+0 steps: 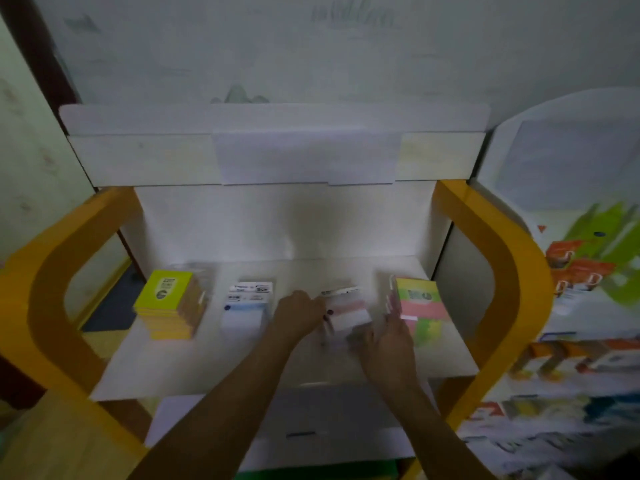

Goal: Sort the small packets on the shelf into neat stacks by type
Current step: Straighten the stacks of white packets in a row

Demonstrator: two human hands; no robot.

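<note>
Head view: on the shelf (242,368), the left hand (299,315) and right hand (388,341) flank the pink packet stack (346,311), fingers touching its sides; blur hides any grip. Packets look light, slippery, likely to slide; best squared by their edges.

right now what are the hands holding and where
Both hands are on the pink stack: the left hand at its left edge, the right hand at its near right corner. Blur hides whether the fingers grip it or only press it.
</note>
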